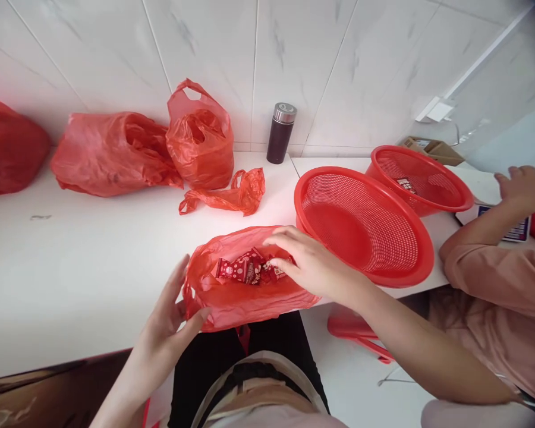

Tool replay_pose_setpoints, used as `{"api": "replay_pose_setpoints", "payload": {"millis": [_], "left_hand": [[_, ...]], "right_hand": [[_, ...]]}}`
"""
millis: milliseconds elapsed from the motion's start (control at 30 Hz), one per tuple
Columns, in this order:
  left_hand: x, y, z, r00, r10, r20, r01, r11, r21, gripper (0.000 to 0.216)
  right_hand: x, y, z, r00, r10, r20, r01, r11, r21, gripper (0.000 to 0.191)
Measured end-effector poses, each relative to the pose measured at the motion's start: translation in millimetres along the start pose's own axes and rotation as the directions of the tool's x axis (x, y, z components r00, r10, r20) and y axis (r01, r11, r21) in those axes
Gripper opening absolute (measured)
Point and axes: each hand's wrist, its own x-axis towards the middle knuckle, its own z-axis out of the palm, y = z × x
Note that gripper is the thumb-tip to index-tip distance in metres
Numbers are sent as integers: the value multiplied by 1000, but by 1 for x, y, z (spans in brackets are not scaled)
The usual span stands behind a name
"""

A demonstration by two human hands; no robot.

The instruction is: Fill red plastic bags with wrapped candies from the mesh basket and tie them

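An opened red plastic bag (236, 312) lies at the table's front edge, with several small red and white packets (234, 268) inside. My left hand (167, 324) holds the bag's left side, thumb over the near rim and fingers along the outer left edge. Over the bag's right part is my right hand (310, 261), its thumb and fingers apart just above the packets. Nothing shows between those fingertips. Right of the bag stands a red perforated basket (361, 229), close to my right wrist.
Behind are a crumpled red bag (245, 193), a standing red bag (200, 151), another full bag (111, 157) and a dark thermos (280, 134). A second basket (428, 172) holds a small packet. At right sits a co-worker, one arm (494, 220) on the table.
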Motion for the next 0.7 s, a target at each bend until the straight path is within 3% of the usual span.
{"api": "replay_pose_setpoints", "payload": {"millis": [100,167,267,367,533,667,700], "left_hand": [[-3,-4,-6,990,-99,-104,89,992,-93,82],[-7,-9,-10,985,-139,-103,130,987,-90,73],[-12,-20,-11,984,-168,-53,161,979,-126,46],[-14,-22,-10,980,-185,-70,167,963,-210,27],[-12,10,-14,980,-124,-155,61,931,-361,23],[-10,35,-13,990,-20,-139,-35,922,-387,22],[-10,39,-13,991,-17,-130,-36,918,-396,22]], "right_hand": [[-18,-2,-14,991,-11,-135,-14,983,-182,22],[-31,1,-19,977,-13,-213,-66,931,-358,20],[-47,11,-20,976,17,-215,-133,833,-537,30],[-53,18,-21,974,103,-203,-201,809,-552,23],[-42,13,-33,956,147,-253,-249,864,-437,5],[-28,9,-25,977,-8,-212,-127,780,-612,35],[-26,9,-22,985,-17,-171,-103,740,-665,34]]}}
